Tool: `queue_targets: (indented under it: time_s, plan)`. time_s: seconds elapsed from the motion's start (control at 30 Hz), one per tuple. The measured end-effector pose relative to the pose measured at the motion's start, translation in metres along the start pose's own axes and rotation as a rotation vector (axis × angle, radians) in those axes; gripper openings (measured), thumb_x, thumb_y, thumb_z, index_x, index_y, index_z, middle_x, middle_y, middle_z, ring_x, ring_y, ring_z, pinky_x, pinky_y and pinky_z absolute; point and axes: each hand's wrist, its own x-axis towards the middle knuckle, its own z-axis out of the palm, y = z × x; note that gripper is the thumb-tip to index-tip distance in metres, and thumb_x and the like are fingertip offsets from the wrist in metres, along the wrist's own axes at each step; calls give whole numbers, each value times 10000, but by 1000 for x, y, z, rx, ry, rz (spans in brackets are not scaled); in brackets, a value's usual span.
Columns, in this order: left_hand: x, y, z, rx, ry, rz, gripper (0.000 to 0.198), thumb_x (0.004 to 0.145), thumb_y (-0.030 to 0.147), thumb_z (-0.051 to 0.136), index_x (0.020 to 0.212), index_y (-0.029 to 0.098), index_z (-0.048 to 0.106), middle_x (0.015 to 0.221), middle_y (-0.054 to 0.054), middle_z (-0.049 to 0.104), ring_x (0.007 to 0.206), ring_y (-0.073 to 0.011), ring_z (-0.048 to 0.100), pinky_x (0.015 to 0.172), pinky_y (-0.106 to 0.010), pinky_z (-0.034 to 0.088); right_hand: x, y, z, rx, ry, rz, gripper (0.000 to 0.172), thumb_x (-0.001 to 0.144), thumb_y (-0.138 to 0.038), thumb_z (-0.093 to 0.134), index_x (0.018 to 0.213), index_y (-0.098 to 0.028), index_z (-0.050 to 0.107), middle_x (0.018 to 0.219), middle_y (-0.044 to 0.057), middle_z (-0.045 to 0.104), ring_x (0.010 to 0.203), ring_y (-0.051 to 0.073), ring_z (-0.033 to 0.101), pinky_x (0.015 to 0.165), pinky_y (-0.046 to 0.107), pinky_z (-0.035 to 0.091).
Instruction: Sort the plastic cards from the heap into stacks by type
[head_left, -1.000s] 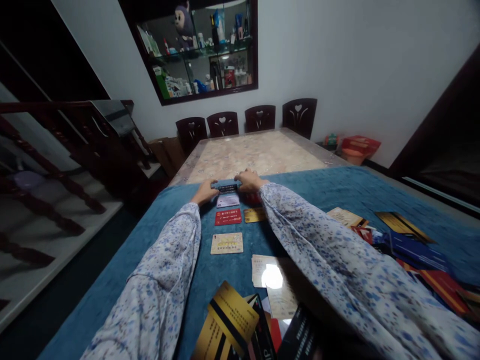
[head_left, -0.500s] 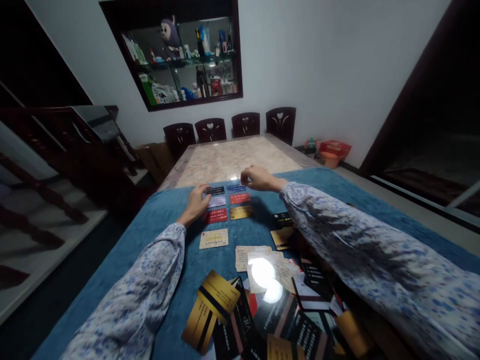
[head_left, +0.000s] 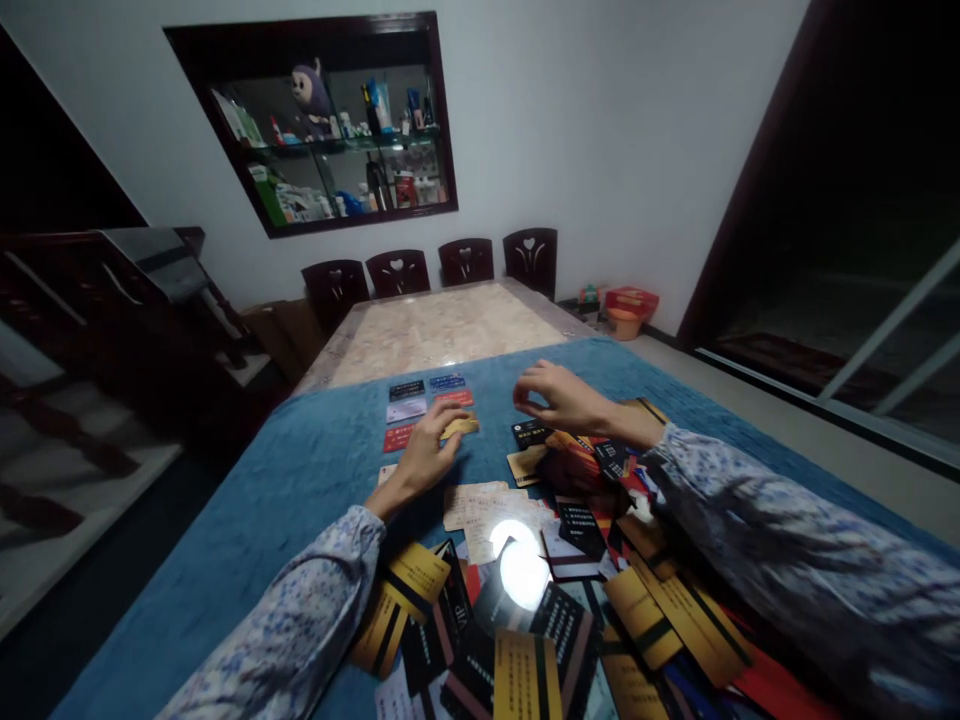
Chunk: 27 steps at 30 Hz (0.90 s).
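Observation:
My left hand [head_left: 424, 450] reaches over the laid-out cards. Its fingers lie loosely spread on a gold card [head_left: 463, 427], partly covering it. In the same two columns are a black card [head_left: 406, 390], a blue card [head_left: 448, 381], a silver card [head_left: 405, 410] and two red cards [head_left: 454, 397]. A cream card [head_left: 386, 472] is mostly hidden by my left wrist. Above the right-hand heap, my right hand [head_left: 559, 398] hangs with loosely bent fingers. A gap shows between thumb and forefinger, with nothing visible in it. A black card [head_left: 529, 433] lies just below it.
A blue cloth [head_left: 292, 500] covers the near table. Pale cards [head_left: 476, 503] and a large overlapping heap of gold and black cards [head_left: 525, 675] spread before me. Beyond are the bare stone tabletop [head_left: 450, 325], several dark chairs [head_left: 466, 262] and a wall cabinet [head_left: 352, 140].
My left hand has moved from beside the left column to the gold card in the right column. My right hand has drawn back rightward from the blue card. The view has turned slightly right.

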Motion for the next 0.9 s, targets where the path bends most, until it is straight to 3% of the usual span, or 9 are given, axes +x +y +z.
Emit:
queue_targets:
  time_s: [0.23, 0.4, 0.5, 0.73, 0.9]
  plan:
    - [9, 39, 39, 17, -174, 185, 336, 826, 61, 514, 1125, 168, 623, 1281, -133, 575, 1203, -249, 554, 1036, -432, 467, -55, 27, -14, -71, 18, 132, 139, 881, -231, 535, 827, -191, 657, 846, 68, 679, 817, 207, 541, 760, 324, 389]
    - [30, 57, 60, 128, -366, 248, 302, 900, 140, 512, 1183, 194, 602, 1331, -131, 567, 1192, -258, 526, 993, -440, 461, -79, 46, -12, -74, -32, 270, 149, 864, -229, 527, 845, -191, 670, 857, 63, 697, 821, 213, 564, 755, 326, 410]
    - [44, 57, 68, 225, -456, 186, 314, 924, 197, 504, 1229, 201, 581, 1358, -130, 559, 1251, -278, 486, 1014, -479, 430, -80, 49, -1, -81, -73, 274, 153, 857, -255, 559, 891, -194, 695, 901, 75, 698, 879, 229, 580, 795, 344, 429]
    - [49, 45, 78, 310, -650, -33, 528, 885, 98, 434, 1407, 179, 449, 1532, -150, 391, 1436, -328, 291, 1095, -588, 337, -64, 34, 26, -161, -260, 332, 324, 895, -311, 570, 1187, -212, 671, 1221, 122, 654, 1097, 298, 532, 878, 395, 451]
    - [39, 41, 72, 284, -674, -38, 473, 939, 145, 375, 1402, 185, 464, 1519, -150, 410, 1400, -312, 371, 1090, -565, 361, -53, 25, 33, -206, -333, 368, 344, 935, -302, 502, 1228, -198, 650, 1283, 132, 628, 1126, 313, 535, 879, 397, 453]
